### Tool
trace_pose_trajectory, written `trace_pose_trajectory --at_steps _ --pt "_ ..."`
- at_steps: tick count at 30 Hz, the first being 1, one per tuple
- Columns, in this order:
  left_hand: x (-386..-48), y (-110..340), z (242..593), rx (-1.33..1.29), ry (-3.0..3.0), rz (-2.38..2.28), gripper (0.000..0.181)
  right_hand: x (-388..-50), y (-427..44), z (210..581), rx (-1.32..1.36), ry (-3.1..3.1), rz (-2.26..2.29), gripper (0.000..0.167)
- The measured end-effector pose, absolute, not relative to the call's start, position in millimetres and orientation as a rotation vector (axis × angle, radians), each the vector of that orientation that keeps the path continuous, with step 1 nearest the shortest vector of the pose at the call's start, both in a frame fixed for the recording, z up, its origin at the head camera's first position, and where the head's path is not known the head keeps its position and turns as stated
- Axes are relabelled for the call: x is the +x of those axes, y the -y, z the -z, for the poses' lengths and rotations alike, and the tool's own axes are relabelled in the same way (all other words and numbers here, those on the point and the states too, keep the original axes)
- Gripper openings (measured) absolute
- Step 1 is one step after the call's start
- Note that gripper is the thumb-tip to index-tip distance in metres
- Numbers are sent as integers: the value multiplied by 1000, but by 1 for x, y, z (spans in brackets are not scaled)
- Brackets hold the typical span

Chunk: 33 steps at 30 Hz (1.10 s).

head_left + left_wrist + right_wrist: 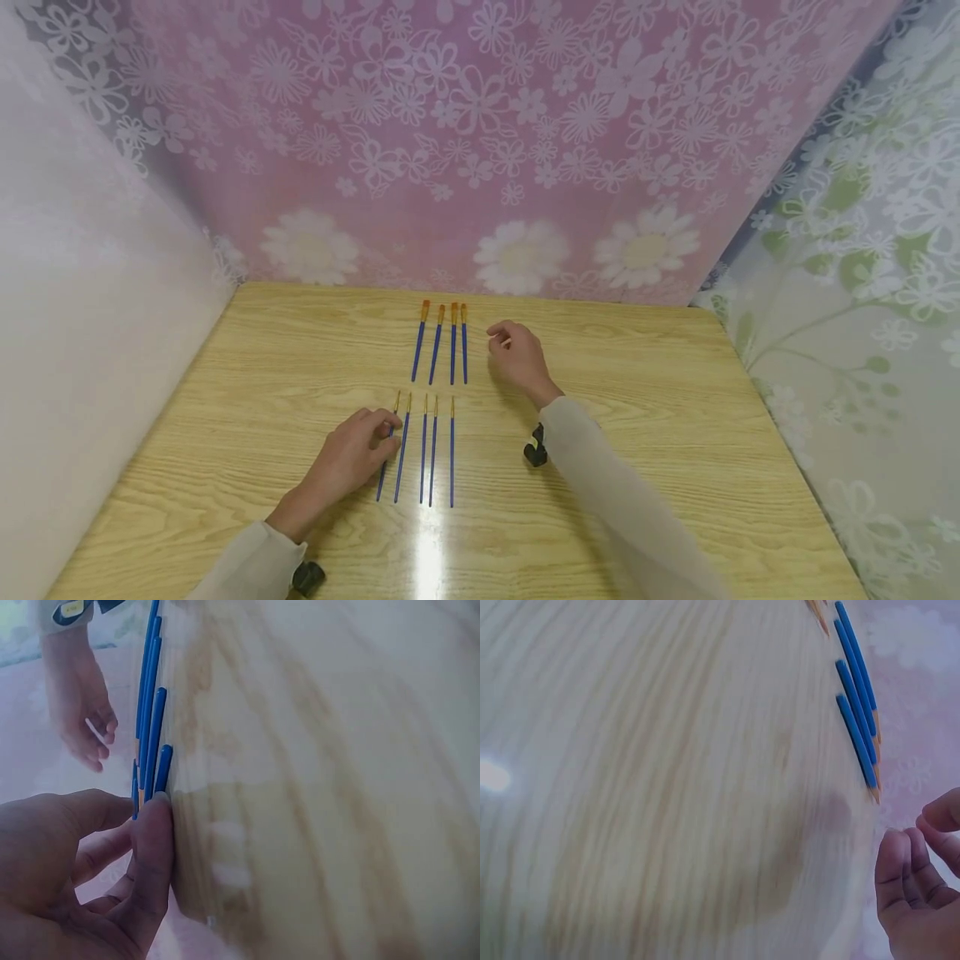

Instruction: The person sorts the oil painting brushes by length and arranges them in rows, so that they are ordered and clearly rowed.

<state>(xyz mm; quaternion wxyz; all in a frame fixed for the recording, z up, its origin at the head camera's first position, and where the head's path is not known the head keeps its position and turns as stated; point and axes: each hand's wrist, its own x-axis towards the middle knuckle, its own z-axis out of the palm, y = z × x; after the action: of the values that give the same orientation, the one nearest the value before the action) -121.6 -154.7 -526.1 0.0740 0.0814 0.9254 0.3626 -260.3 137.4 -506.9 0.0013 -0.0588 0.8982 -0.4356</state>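
Observation:
Blue-handled paintbrushes lie in two rows on the wooden table. The upper row [453, 346] has broad orange bristles pointing away from me. In the lower row are thin paintbrushes [452, 458] with fine tips and gold ferrules. My left hand [352, 450] is over the leftmost thin paintbrush [381, 483], its thumb and forefinger bent with a small gap between them. The left wrist view has that hand [97, 862] close by several blue handles [156, 724]. My right hand [517, 358] hovers right of the upper row, fingers loosely curled, holding nothing.
The wooden table [637, 433] meets a pink flowered curtain [420, 225] at its far edge. A white sheet [97, 275] hangs along the left side, and a flowered sheet [840, 350] along the right. Both wrists carry small black devices [536, 447].

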Motion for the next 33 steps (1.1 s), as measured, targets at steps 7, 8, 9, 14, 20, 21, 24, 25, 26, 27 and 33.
trace_pose_trajectory --at_steps 7,8,9,14,20,21,24,25,26,27,33 --pt "-125 157 524 260 -2800 -1071 24 -259 -167 505 -222 -2850 1346 34" --pt "-126 158 524 269 -2820 -1055 24 -258 -171 505 -216 -2850 1346 34" --pt "-128 158 524 281 -2838 -1043 24 -258 -175 504 -204 -2847 1352 35" --pt "-138 162 519 285 -2895 -996 24 -255 -194 498 -170 -2849 1368 34" --pt "-153 171 512 311 -2901 -952 27 -255 -214 494 -153 -2897 1319 34" --pt "-157 173 510 312 -2901 -946 28 -255 -217 494 -151 -2906 1304 34" --pt "-168 180 502 303 -2919 -910 30 -254 -229 493 -155 -2935 1269 34" --pt "-171 182 500 296 -2927 -896 31 -254 -233 493 -158 -2946 1254 34" --pt "-175 184 497 288 -2933 -884 32 -253 -237 493 -163 -2960 1241 34" --pt "-179 187 494 281 -2939 -870 32 -252 -242 493 -171 -2976 1227 33" --pt "-201 202 488 252 -2978 -824 36 -246 -269 492 -197 -3058 1160 32"
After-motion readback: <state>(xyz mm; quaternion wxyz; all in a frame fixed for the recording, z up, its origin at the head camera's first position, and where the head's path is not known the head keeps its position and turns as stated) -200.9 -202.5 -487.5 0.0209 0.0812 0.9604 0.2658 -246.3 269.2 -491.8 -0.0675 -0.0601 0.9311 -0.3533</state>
